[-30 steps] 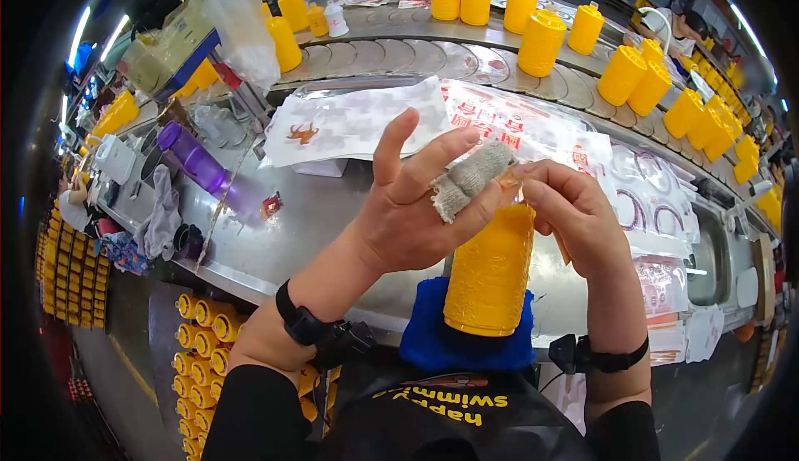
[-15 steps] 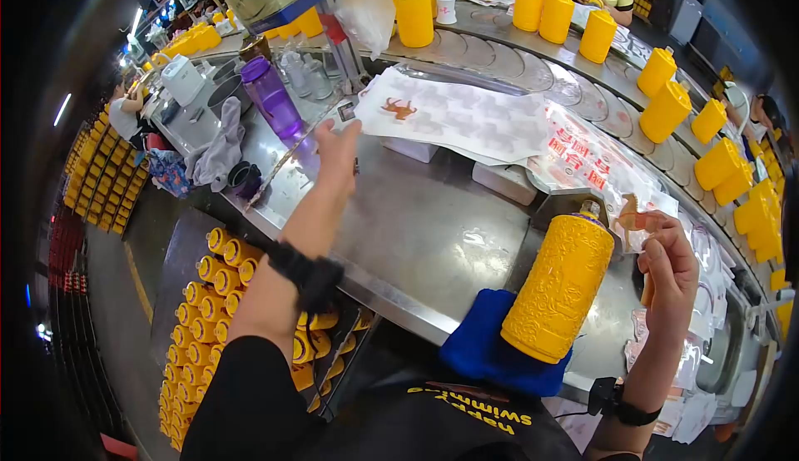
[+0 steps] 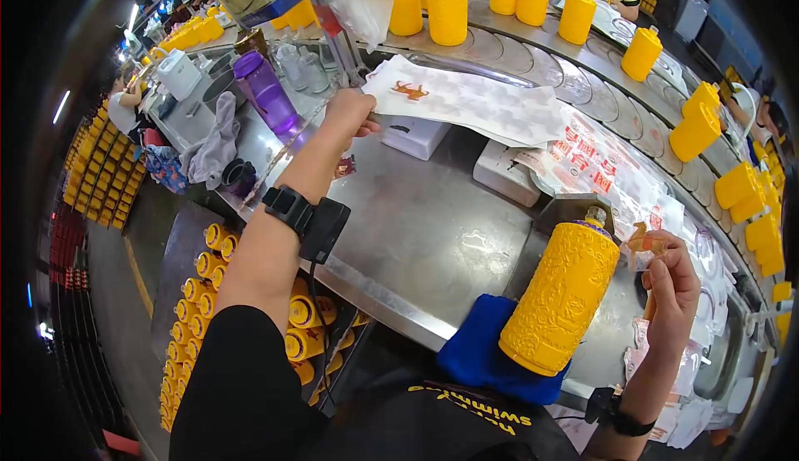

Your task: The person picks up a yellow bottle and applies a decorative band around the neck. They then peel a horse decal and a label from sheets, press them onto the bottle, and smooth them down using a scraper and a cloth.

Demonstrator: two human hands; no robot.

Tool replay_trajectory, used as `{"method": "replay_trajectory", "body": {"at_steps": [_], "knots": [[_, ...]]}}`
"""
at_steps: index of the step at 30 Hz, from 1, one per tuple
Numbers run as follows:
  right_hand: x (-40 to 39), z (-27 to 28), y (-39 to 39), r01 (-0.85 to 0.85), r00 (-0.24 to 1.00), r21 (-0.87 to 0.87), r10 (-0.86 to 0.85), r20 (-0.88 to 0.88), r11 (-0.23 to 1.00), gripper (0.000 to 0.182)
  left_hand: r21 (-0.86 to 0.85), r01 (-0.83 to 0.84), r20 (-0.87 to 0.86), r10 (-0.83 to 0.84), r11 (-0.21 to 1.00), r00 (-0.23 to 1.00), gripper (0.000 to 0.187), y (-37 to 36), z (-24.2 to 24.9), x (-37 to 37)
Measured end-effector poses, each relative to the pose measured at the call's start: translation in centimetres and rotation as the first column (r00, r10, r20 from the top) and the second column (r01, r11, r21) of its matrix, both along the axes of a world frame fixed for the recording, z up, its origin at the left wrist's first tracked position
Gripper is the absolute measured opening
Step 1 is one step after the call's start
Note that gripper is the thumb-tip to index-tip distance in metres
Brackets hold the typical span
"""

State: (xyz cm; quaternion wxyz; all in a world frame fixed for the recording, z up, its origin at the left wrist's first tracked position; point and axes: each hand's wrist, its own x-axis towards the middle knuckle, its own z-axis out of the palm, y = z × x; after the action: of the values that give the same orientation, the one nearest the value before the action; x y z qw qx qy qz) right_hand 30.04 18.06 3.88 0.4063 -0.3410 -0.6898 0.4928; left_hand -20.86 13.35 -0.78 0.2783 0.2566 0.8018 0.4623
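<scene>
Left hand [image 3: 348,113], 11 o'clock: has closed, now pinching decal sheet [image 3: 474,105] corner. Right hand [image 3: 672,285], 3 o'clock: pinching brown decal [image 3: 642,245]. Both occupied; yellow bottle [image 3: 561,296], 4 o'clock, untouched.

An embossed yellow bottle [image 3: 561,299] seemingly lies on blue cloth [image 3: 476,351] beside amber film [image 3: 643,245].

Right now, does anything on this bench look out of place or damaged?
No spill or damage stands out. A small red scrap lies by itself on the steel bench, like litter. The yellow bottle leans, base on the blue cloth, though it looks propped deliberately.
</scene>
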Motion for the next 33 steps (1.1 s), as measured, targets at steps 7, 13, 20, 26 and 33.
{"method": "replay_trajectory", "body": {"at_steps": [7,13,20,26,33], "knots": [[0.0,0.1,0.8,0.019,0.999,-0.017,-0.019,-0.034,1.0,0.011,-0.291,0.043,-0.761,-0.259,0.956,0.594,0.041,0.3,2.0,2.5],[-0.8,0.4,0.5,-0.016,1.0,0.04,0.016,-0.01,0.999,0.008,-0.367,0.454,-0.892,-0.446,0.812,0.076,0.038,2.2,-0.2,5.3],[0.2,0.2,0.2,-0.015,1.0,0.085,0.015,0.007,0.996,0.007,-0.267,0.508,-0.895,-0.406,0.819,0.185,0.011,2.6,-0.9,4.0],[-0.1,0.0,0.2,-0.053,0.998,0.113,0.05,0.028,0.992,0.006,-0.002,0.483,-1.0,-0.005,0.875,0.006,0.004,1.8,-2.7,5.4],[-0.4,0.1,-0.2,-0.054,0.997,0.116,0.048,0.054,0.992,0.005,-0.067,0.526,-0.989,0.015,0.848,-0.15,0.037,0.6,-4.1,8.1]]}}
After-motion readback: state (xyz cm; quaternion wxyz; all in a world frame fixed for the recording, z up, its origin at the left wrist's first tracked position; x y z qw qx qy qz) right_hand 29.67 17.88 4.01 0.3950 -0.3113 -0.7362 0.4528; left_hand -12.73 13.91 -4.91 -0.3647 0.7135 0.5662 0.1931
